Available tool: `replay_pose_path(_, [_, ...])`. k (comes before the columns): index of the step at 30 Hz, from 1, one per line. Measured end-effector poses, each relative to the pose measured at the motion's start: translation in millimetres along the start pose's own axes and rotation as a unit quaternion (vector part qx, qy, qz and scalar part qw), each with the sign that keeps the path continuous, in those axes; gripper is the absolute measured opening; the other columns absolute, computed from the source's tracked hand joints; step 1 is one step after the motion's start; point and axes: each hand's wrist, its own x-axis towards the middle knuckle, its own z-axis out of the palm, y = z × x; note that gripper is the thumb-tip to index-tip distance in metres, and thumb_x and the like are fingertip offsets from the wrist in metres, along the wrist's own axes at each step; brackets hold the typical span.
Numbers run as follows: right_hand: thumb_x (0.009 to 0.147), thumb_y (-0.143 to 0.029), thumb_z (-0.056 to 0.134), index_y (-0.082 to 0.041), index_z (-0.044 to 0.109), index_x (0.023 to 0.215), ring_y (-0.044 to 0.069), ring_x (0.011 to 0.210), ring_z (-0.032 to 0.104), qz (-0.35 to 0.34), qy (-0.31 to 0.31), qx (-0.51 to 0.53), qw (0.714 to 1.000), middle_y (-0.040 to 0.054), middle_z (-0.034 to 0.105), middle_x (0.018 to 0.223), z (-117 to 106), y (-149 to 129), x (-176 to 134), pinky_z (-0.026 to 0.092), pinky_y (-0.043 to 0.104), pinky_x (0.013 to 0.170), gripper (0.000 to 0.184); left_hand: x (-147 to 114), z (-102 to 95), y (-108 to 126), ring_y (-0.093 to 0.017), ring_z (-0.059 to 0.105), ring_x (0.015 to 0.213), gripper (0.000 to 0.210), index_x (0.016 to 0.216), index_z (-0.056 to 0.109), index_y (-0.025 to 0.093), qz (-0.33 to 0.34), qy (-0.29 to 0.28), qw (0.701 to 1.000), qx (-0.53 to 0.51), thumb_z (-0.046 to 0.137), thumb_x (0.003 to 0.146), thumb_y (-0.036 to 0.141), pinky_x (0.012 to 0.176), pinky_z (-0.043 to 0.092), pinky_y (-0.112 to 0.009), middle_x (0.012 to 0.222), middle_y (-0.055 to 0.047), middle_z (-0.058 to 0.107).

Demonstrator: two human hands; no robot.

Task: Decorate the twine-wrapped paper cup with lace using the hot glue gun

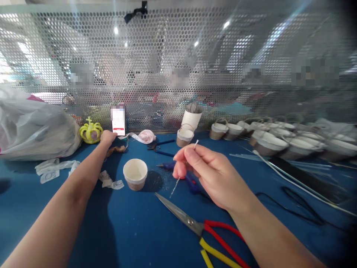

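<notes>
My right hand (208, 169) pinches a short, thin, white twisted string (174, 188); its ends stick out above and below the fingers. Stretched far forward, my left hand (108, 137) has a finger at the lower edge of a propped-up phone (118, 121) with a lit screen. Between my arms a small white cup with a brown band (135, 174) stands upright on the blue table (139, 230). Large scissors (189, 222) with red and yellow handles lie slightly open below my right hand. Behind that hand, a blue glue gun (192, 183) is partly hidden.
Several banded cups with handles (272, 141) crowd the right side. One handled cup (185, 136) stands before a white ribbed container (191, 119). Pliers (160, 145), pink ribbon (146, 136), a yellow crown-like piece (90, 132) and a plastic bag (36, 126) line the perforated screen (167, 48).
</notes>
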Motion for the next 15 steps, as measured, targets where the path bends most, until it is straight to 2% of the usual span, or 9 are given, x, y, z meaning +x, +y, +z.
replay_pose_path(3, [0.089, -0.043, 0.045, -0.02, 0.059, 0.078, 0.014, 0.061, 0.059, 0.0, 0.007, 0.005, 1.0, -0.0018, 0.056, 0.058, -1, 1, 1, 0.046, 0.026, 0.054, 0.029, -18, -12.3, 9, -0.021, 0.057, 0.097, 0.033, 0.115, 0.052, 0.015, 0.048, 0.02, 0.998, -0.043, 0.053, 0.086, 0.03, 0.08, 0.05, -0.041, 0.115, -0.009, 0.055])
replay_pose_path(6, [0.088, -0.043, 0.046, -0.019, 0.058, 0.079, 0.013, 0.059, 0.059, 0.005, 0.018, 0.014, 1.0, -0.0028, 0.051, 0.056, 0, 1, 3, 0.044, 0.026, 0.053, 0.029, -49, -31.9, 26, -0.021, 0.058, 0.094, 0.03, 0.11, 0.055, 0.013, 0.13, 0.048, 0.985, -0.102, 0.054, 0.085, 0.031, 0.078, 0.051, -0.039, 0.111, -0.007, 0.058])
replay_pose_path(8, [0.088, -0.043, 0.046, -0.018, 0.059, 0.079, 0.011, 0.053, 0.055, 0.003, 0.03, 0.019, 0.999, -0.0046, 0.044, 0.053, 2, 0, 3, 0.042, 0.025, 0.05, 0.029, -76, -48.6, 41, -0.021, 0.061, 0.089, 0.014, 0.088, 0.058, 0.01, 0.194, 0.07, 0.967, -0.151, 0.055, 0.081, 0.022, 0.076, 0.051, -0.032, 0.092, -0.006, 0.065])
replay_pose_path(10, [0.088, -0.044, 0.046, -0.018, 0.058, 0.079, 0.008, 0.044, 0.043, 0.004, 0.038, 0.03, 0.999, -0.007, 0.036, 0.05, 4, -2, 2, 0.035, 0.023, 0.044, 0.03, -106, -68.1, 56, -0.016, 0.063, 0.086, 0.002, 0.081, 0.053, 0.014, 0.251, 0.087, 0.944, -0.197, 0.051, 0.08, 0.015, 0.075, 0.051, -0.026, 0.088, -0.002, 0.066])
replay_pose_path(11, [0.088, -0.044, 0.045, -0.018, 0.058, 0.078, 0.007, 0.041, 0.036, 0.005, 0.041, 0.031, 0.999, -0.0079, 0.032, 0.049, 5, -4, 2, 0.03, 0.022, 0.041, 0.031, -121, -78.8, 62, -0.013, 0.063, 0.084, 0.004, 0.078, 0.049, 0.017, 0.283, 0.095, 0.927, -0.229, 0.049, 0.08, 0.014, 0.074, 0.051, -0.024, 0.085, 0.0, 0.066])
replay_pose_path(12, [0.087, -0.044, 0.045, -0.018, 0.058, 0.078, 0.006, 0.04, 0.031, 0.005, 0.043, 0.021, 0.999, -0.0083, 0.03, 0.048, 7, -5, 1, 0.026, 0.022, 0.04, 0.031, -135, -89.7, 66, -0.012, 0.064, 0.079, 0.008, 0.074, 0.045, 0.017, 0.334, 0.09, 0.889, -0.3, 0.05, 0.078, 0.013, 0.072, 0.052, -0.025, 0.079, 0.001, 0.066])
replay_pose_path(13, [0.087, -0.043, 0.045, -0.018, 0.059, 0.078, 0.006, 0.04, 0.029, 0.003, 0.043, -0.003, 0.999, -0.008, 0.03, 0.049, 9, -6, 1, 0.025, 0.022, 0.04, 0.03, -149, -100.7, 68, -0.012, 0.064, 0.074, 0.01, 0.073, 0.044, 0.018, 0.373, 0.078, 0.857, -0.347, 0.051, 0.078, 0.014, 0.07, 0.052, -0.026, 0.072, 0.002, 0.065])
replay_pose_path(15, [0.085, -0.04, 0.05, -0.017, 0.062, 0.08, 0.007, 0.042, 0.031, -0.003, 0.032, -0.092, 0.995, -0.0068, 0.036, 0.051, 15, -6, -1, 0.027, 0.023, 0.042, 0.026, -172, -121.0, 64, -0.01, 0.062, 0.066, 0.011, 0.075, 0.045, 0.019, 0.393, 0.067, 0.845, -0.356, 0.057, 0.076, 0.019, 0.063, 0.052, -0.024, 0.066, 0.003, 0.063])
